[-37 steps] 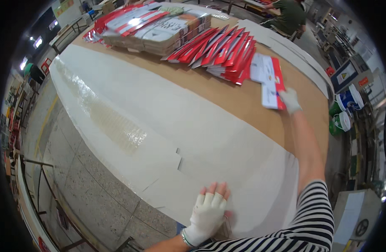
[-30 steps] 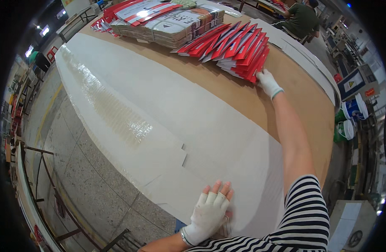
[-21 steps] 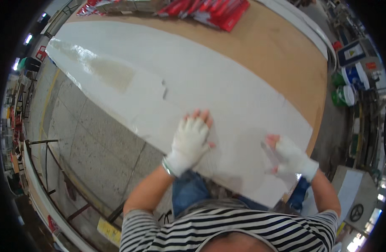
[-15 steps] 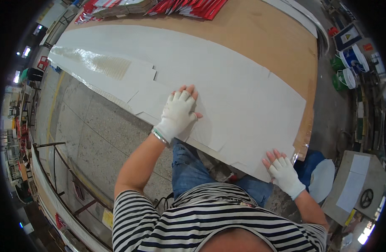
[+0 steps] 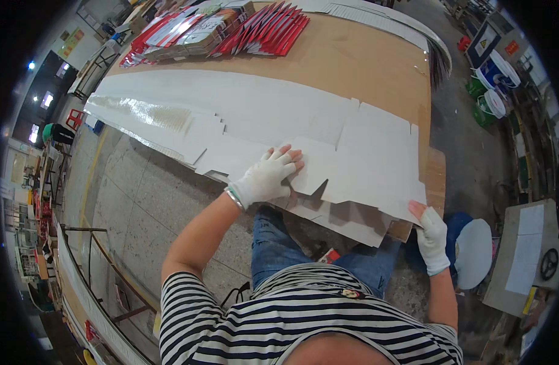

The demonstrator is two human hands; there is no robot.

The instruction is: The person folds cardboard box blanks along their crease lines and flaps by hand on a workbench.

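A white die-cut cardboard sheet [image 5: 377,152] with slots and notched flaps lies across the work table. My left hand [image 5: 264,177], in a white fingerless glove, presses on its near middle with the fingers stretched out. At the sheet's near right corner, my right hand [image 5: 433,237] grips the edge, fingertips on top and the rest partly hidden. Along the near side the sheet is lifted, and a shadowed gap shows another white sheet [image 5: 361,230] below it. Further left, clear glossy film or tape [image 5: 142,112] covers part of the white cardboard.
Brown cardboard [image 5: 377,61] covers the table beyond. Red and white folded packages [image 5: 261,30] are piled at the far left. To my right stand a blue stool-like thing with a pale round top [image 5: 474,254] and a grey cabinet with a handwheel [image 5: 523,255]. Buckets [image 5: 497,70] stand farther off.
The sheet's near right part has risen off the one below. My right hand has moved up and right and closed on its edge; my left hand has slid slightly right and turned.
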